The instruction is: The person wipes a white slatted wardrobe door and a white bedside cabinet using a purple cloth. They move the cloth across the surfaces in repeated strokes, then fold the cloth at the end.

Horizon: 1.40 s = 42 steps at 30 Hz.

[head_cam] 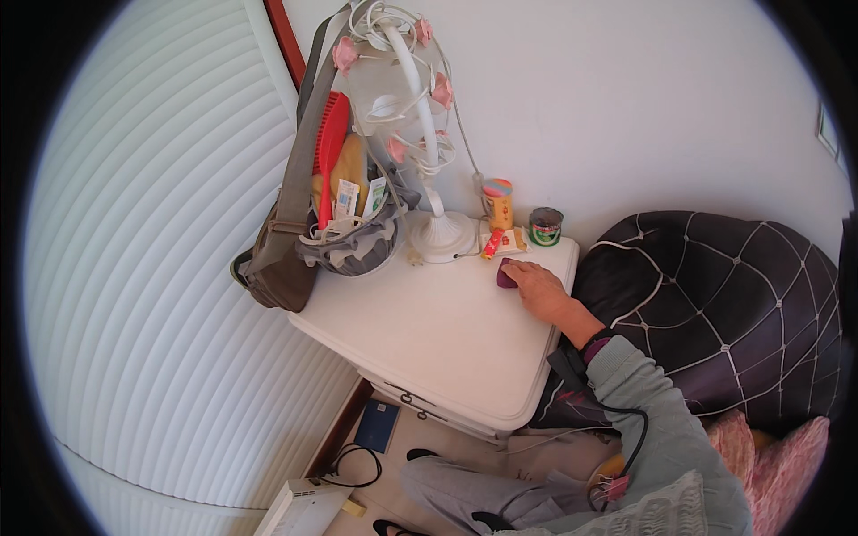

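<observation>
My right hand (536, 287), coming in from the right in a grey-green knitted sleeve, has its fingers on a small purple object (507, 275). That object rests on, or just over, the white top of a nightstand (429, 342); whether it is cloth or a box I cannot tell. Just beyond my fingers lie a red and yellow wrapper (493, 244) and a flat pale packet (515, 240). Behind these stand an orange canister (499, 209) with a striped lid and a green tin can (545, 228). My left hand is out of view.
A white lamp (446, 234) with pink flowers stands at the back. Left of it are a frilled grey basket (358, 251) holding a red hairbrush (330, 144), and a brown shoulder bag (281, 275). A large black netted cushion (710, 295) sits right. A blue book (377, 425) lies below.
</observation>
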Tool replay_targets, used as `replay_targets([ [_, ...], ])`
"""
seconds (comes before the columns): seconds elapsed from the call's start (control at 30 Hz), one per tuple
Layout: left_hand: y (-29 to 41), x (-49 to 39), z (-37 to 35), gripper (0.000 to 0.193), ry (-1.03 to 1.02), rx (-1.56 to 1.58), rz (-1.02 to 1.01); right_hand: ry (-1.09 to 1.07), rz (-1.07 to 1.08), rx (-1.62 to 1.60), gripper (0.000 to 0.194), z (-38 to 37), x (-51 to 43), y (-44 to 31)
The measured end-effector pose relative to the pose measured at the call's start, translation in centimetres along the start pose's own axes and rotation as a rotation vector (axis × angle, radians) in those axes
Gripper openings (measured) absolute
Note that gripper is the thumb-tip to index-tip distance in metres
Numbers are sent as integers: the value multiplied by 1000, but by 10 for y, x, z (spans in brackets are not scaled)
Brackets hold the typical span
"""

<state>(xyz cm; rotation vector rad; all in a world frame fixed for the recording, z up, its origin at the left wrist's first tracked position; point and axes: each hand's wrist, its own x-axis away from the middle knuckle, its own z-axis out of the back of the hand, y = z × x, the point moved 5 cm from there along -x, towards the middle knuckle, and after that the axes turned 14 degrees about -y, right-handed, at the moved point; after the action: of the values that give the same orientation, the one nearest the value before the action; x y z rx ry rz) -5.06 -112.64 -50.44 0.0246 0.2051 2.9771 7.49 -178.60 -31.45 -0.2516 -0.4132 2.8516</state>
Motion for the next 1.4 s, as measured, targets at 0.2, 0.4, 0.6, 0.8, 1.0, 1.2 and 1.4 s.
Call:
replay_targets([
  [0.2,1,6,5,34,25,4,22,76,-164,-86,45,26,21,64],
  [0.4,0,10,7,34,49,1,0,142,-155,-101,48,16,24,75],
  [0.6,2,12,12,30,74,-15,-14,39,-12,-21,49,6,51,17],
  [0.8,-5,16,11,29,45,16,0,87,269,-19,47,-23,142,-107],
  [1.0,-13,22,8,34,33,12,39,243,324,-209,44,-33,205,-131],
  [1.2,-15,27,7,35,34,26,47,312,253,-350,44,-33,194,-107],
  [1.4,-15,28,7,34,53,25,28,403,90,-466,44,-30,171,-73],
])
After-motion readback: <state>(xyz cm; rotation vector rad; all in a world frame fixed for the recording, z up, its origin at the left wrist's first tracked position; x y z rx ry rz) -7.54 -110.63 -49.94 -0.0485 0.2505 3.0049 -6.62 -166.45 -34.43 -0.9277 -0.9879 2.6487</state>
